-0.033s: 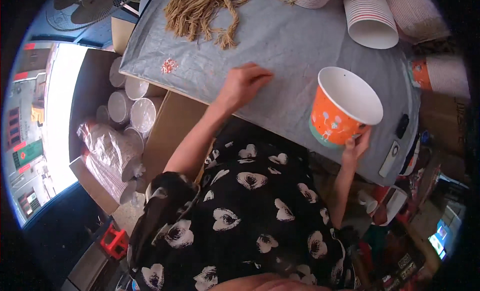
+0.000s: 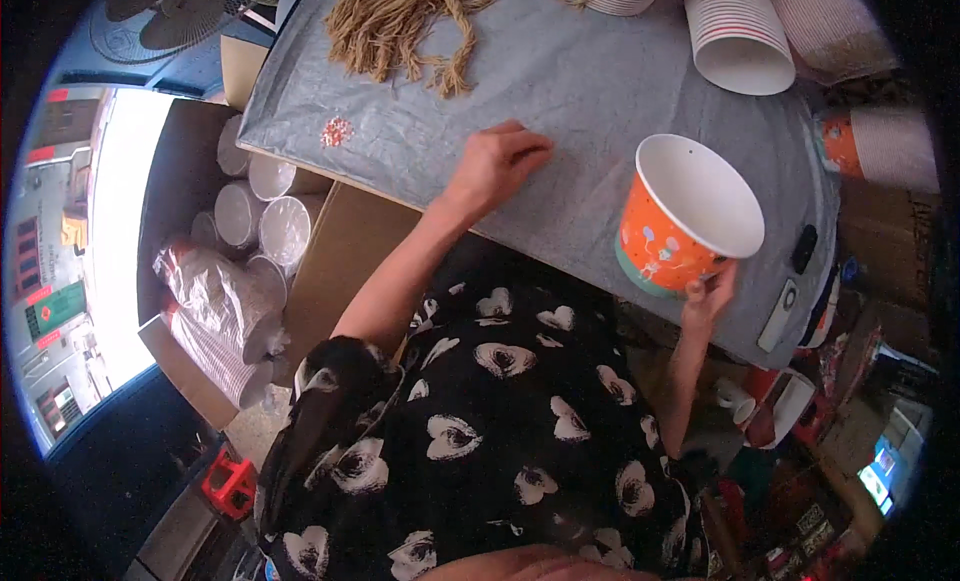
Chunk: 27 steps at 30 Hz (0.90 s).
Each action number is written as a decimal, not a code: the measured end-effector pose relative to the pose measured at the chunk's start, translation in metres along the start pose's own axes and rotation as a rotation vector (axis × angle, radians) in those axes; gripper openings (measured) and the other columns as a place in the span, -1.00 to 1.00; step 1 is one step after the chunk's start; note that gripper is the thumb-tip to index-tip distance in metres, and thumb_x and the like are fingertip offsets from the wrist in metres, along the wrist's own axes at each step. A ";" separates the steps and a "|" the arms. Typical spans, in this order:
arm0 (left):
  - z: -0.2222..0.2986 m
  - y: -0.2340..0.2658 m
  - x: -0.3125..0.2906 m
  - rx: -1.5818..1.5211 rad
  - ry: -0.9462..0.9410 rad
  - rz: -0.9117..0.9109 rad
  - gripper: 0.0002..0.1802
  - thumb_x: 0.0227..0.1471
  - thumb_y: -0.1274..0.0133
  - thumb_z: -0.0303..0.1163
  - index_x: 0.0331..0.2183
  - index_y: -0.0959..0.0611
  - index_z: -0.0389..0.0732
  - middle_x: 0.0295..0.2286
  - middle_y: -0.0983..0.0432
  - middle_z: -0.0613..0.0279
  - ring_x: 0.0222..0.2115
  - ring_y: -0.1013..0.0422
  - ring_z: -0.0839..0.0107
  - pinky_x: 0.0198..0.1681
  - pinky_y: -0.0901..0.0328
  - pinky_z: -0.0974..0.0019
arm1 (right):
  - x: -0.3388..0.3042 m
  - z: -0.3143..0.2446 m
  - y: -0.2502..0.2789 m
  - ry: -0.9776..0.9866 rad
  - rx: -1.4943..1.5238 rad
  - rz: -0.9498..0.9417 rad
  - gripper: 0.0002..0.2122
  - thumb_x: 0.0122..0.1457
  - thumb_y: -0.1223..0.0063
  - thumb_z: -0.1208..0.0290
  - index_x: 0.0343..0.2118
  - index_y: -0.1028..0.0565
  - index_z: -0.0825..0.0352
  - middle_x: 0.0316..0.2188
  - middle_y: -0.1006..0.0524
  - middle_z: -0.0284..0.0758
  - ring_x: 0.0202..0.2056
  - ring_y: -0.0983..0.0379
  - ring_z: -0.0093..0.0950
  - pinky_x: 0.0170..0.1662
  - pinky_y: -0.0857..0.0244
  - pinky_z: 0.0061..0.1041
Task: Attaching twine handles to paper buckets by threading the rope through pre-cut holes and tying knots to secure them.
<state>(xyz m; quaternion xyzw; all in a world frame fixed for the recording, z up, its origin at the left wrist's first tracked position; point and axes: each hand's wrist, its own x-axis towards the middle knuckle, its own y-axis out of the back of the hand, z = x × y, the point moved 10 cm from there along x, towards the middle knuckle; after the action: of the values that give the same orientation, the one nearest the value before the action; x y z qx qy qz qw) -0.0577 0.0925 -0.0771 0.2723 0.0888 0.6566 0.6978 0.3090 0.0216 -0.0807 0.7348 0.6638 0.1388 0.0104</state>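
Observation:
My right hand (image 2: 709, 293) grips a large paper bucket (image 2: 650, 236) low on its right side. The bucket is orange with a green base and small printed figures, and its white open mouth tilts toward the upper right. Most of my right fingers are hidden behind its wall. Over the grey-covered table (image 2: 590, 91), left of the bucket, my left hand (image 2: 500, 161) is closed with the thumb and fingers pressed together. Whatever it may hold is too small to make out. A little pile of red and white bits (image 2: 337, 132) lies left of that hand.
A bundle of tan cords (image 2: 400, 31) lies at the table's far left. Stacked paper buckets (image 2: 742, 56) lie at the far right. Near the right edge are a black object (image 2: 804, 251) and a white strip (image 2: 778, 316). A carton (image 2: 330, 271) of wrapped buckets stands to the left.
My left hand has shifted very slightly to the right. The bucket in my right hand stays nearly in place.

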 end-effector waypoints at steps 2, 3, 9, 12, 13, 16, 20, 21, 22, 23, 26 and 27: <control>-0.001 -0.019 0.012 0.030 -0.012 -0.022 -0.85 -0.01 -0.21 -0.43 -0.32 -0.71 -0.21 -0.42 -0.54 0.11 -0.41 -0.50 0.13 -0.33 -0.39 0.20 | -0.020 0.020 0.013 -0.069 0.037 0.033 -0.09 -0.19 -0.51 -0.06 0.11 -0.29 0.48 0.05 -0.41 -0.24 0.10 -0.32 -0.36 0.13 -0.19 -0.33; -0.003 -0.024 0.016 0.068 -0.015 -0.036 -0.87 -0.04 -0.20 -0.40 -0.36 -0.70 -0.19 -0.42 -0.53 0.11 -0.38 -0.50 0.06 -0.31 -0.40 0.14 | -0.027 0.026 0.015 -0.068 0.033 0.039 -0.09 -0.19 -0.51 -0.06 0.11 -0.29 0.48 0.05 -0.41 -0.24 0.10 -0.32 -0.36 0.13 -0.19 -0.33; -0.002 -0.033 0.017 0.189 -0.112 -0.102 -0.89 -0.03 -0.15 -0.34 -0.42 -0.66 -0.16 -0.41 -0.49 0.13 -0.36 -0.49 0.07 -0.30 -0.41 0.08 | -0.050 0.045 -0.012 -0.308 0.010 0.036 -0.24 -0.16 -0.55 0.24 0.08 -0.36 0.48 0.01 -0.46 -0.21 0.07 -0.36 -0.37 0.10 -0.28 -0.35; 0.003 -0.042 0.016 0.292 -0.124 -0.112 -0.88 -0.01 -0.11 -0.32 -0.44 -0.62 -0.14 -0.40 -0.47 0.12 -0.35 -0.50 0.07 -0.30 -0.42 0.06 | -0.023 0.018 -0.038 -0.166 -0.032 0.097 -0.30 -0.12 -0.52 0.33 0.07 -0.38 0.48 -0.02 -0.48 -0.19 0.06 -0.37 -0.36 0.09 -0.28 -0.35; 0.001 -0.048 0.017 0.343 -0.098 -0.157 -0.87 0.02 -0.10 -0.31 -0.40 -0.60 -0.15 -0.38 -0.47 0.11 -0.32 -0.49 0.04 -0.28 -0.42 0.04 | -0.016 0.028 -0.040 -0.148 -0.092 0.081 -0.29 -0.11 -0.50 0.38 0.10 -0.35 0.48 0.00 -0.46 -0.18 0.05 -0.37 -0.34 0.08 -0.28 -0.35; -0.007 -0.045 0.009 0.417 -0.044 -0.144 -0.86 0.03 -0.09 -0.33 -0.36 -0.56 -0.17 -0.35 -0.45 0.08 -0.27 -0.47 0.01 -0.26 -0.40 0.01 | 0.010 0.025 -0.068 -0.209 -0.123 0.017 -0.27 -0.10 -0.48 0.41 0.13 -0.32 0.49 0.04 -0.44 -0.17 0.05 -0.37 -0.35 0.11 -0.28 -0.31; -0.032 0.010 -0.011 0.261 -0.013 -0.016 -0.87 0.03 -0.12 -0.37 -0.34 -0.57 -0.18 -0.35 -0.45 0.05 -0.26 -0.45 0.04 -0.23 -0.38 0.06 | 0.027 -0.012 -0.086 -0.208 -0.311 -0.084 -0.31 0.04 -0.35 0.48 0.24 -0.25 0.38 0.10 -0.43 -0.14 0.05 -0.43 -0.30 0.09 -0.31 -0.19; -0.037 0.041 -0.016 0.306 0.034 0.052 -0.88 0.03 -0.09 -0.40 -0.33 -0.58 -0.19 -0.34 -0.46 0.05 -0.27 -0.45 0.01 -0.23 -0.38 0.06 | 0.031 -0.012 -0.078 -0.210 -0.312 -0.075 -0.31 0.04 -0.35 0.48 0.24 -0.25 0.38 0.10 -0.43 -0.14 0.05 -0.43 -0.30 0.09 -0.31 -0.19; -0.043 0.074 -0.022 0.343 0.078 0.115 -0.88 0.02 -0.07 -0.43 -0.32 -0.59 -0.19 -0.34 -0.47 0.04 -0.27 -0.45 -0.02 -0.23 -0.38 0.06 | 0.035 -0.021 -0.058 -0.125 -0.395 0.022 -0.33 0.07 -0.29 0.51 0.26 -0.24 0.33 0.15 -0.39 -0.14 0.05 -0.43 -0.28 0.09 -0.31 -0.21; -0.100 0.108 -0.043 0.015 0.288 0.214 -0.89 0.04 -0.06 -0.44 -0.33 -0.58 -0.20 -0.35 -0.48 0.01 -0.29 -0.46 0.00 -0.25 -0.36 0.08 | 0.039 -0.037 -0.047 -0.031 -0.472 0.101 -0.34 0.10 -0.24 0.54 0.28 -0.22 0.29 0.19 -0.36 -0.15 0.06 -0.43 -0.26 0.09 -0.31 -0.22; -0.107 0.192 -0.067 0.451 0.436 0.318 -0.89 0.12 -0.05 -0.43 -0.31 -0.59 -0.26 -0.37 -0.54 -0.03 -0.33 -0.49 0.02 -0.27 -0.37 0.10 | 0.061 -0.072 -0.051 0.081 -0.545 0.085 -0.35 0.08 -0.18 0.64 0.27 -0.25 0.23 0.27 -0.30 -0.23 0.13 -0.37 -0.29 0.14 -0.27 -0.27; -0.103 0.209 -0.074 0.631 0.226 0.318 -0.90 0.12 -0.07 -0.44 -0.33 -0.60 -0.26 -0.40 -0.56 -0.03 -0.35 -0.51 0.04 -0.28 -0.37 0.13 | 0.072 -0.080 -0.064 0.113 -0.576 0.026 -0.32 0.01 -0.18 0.69 0.26 -0.28 0.24 0.27 -0.29 -0.23 0.19 -0.31 -0.26 0.18 -0.24 -0.28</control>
<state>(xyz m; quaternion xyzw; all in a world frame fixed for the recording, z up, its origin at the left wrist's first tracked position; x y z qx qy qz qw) -0.2981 0.0462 -0.0769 0.4100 0.3201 0.7231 0.4544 0.2348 0.0857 -0.0029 0.7011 0.5873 0.3622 0.1800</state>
